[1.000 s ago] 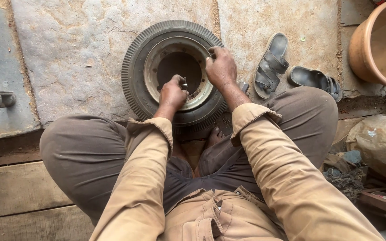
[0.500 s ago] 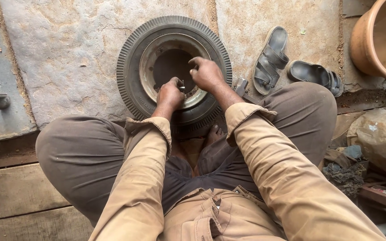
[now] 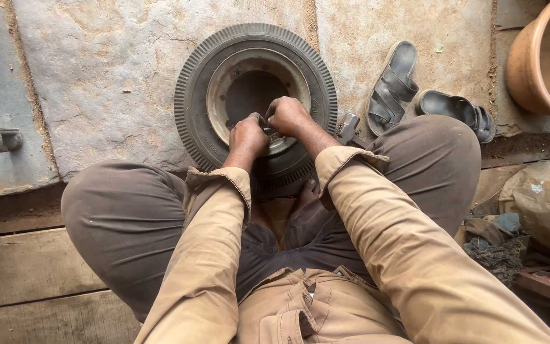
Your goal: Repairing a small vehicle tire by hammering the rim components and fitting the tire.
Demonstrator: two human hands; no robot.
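A: Where's the wheel rn?

B: Small tyre (image 3: 192, 108) w/ metal rim (image 3: 221, 83) is lying flat on the stone floor (image 3: 97, 76), right in front of the seated person's knees. Left hand (image 3: 247, 135) and right hand (image 3: 288, 116) are both pressing at the rim's near edge, fists nearly touching.

A: Grip?

B: Both are curling tight round sth small at the rim; can't tell what it is.

A: Handling?

B: Prob. heavy-ish, rubber stiff, steel rim rigid. Best hold is the rim lip or the ribbed tread edge.

A: Vs earlier?

B: Right hand's come off the far right of the rim, in beside the left. Sandals (image 3: 393, 86) and clay pot (image 3: 542, 57) are sitting as they were.
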